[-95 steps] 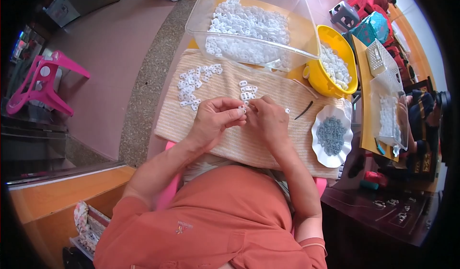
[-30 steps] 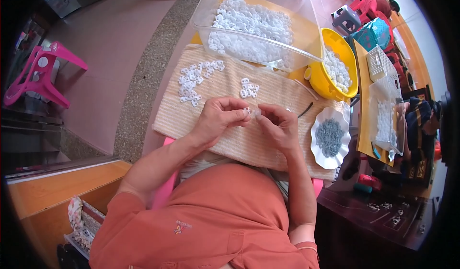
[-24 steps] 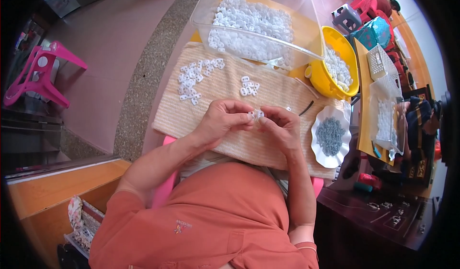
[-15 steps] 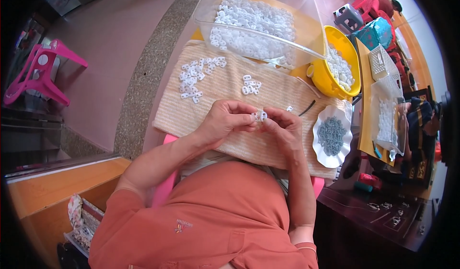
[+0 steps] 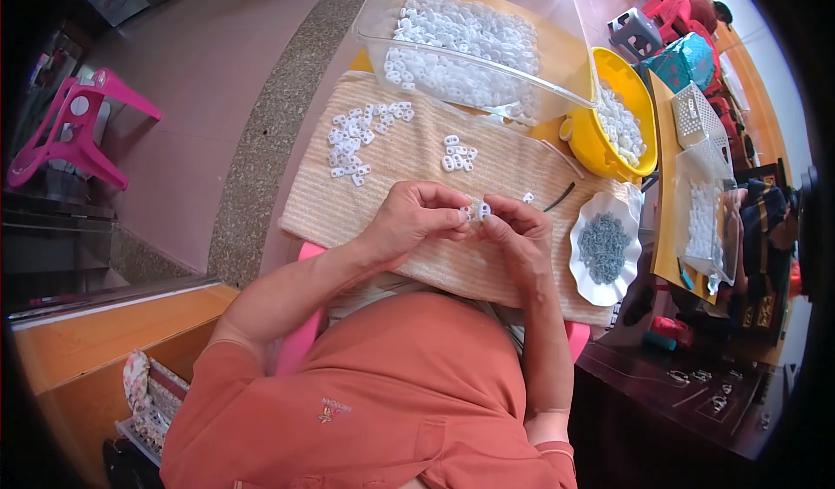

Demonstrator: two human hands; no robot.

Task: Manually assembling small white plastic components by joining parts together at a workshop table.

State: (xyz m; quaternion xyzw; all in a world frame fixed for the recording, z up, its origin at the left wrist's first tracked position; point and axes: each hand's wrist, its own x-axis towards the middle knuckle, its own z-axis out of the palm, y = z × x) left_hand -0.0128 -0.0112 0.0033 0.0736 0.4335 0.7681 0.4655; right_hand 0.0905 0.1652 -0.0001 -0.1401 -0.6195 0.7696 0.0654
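Observation:
My left hand (image 5: 417,221) and my right hand (image 5: 520,231) meet over the striped cream towel (image 5: 348,219). Both are closed in a pinch. At the left fingertips is a small white plastic piece with holes (image 5: 467,214). Right thumb and fingers grip another white two-hole plastic piece (image 5: 484,210), close beside the first; whether the two touch I cannot tell. A loose white piece (image 5: 528,197) lies just beyond the right hand. On the towel are a small group of white pieces (image 5: 458,153) and a larger spread of them (image 5: 350,137) farther left.
A clear plastic bin (image 5: 477,64) of white pieces stands at the back. Right of it is a yellow basin (image 5: 648,97) with more. A scalloped white dish (image 5: 602,298) holds small grey parts. Near it lies a thin black strip (image 5: 559,197). A pink stool (image 5: 83,141) stands far left.
The white piece in my right fingers has shifted slightly right, apart from the one at my left fingertips. Otherwise the hands stay almost in place.

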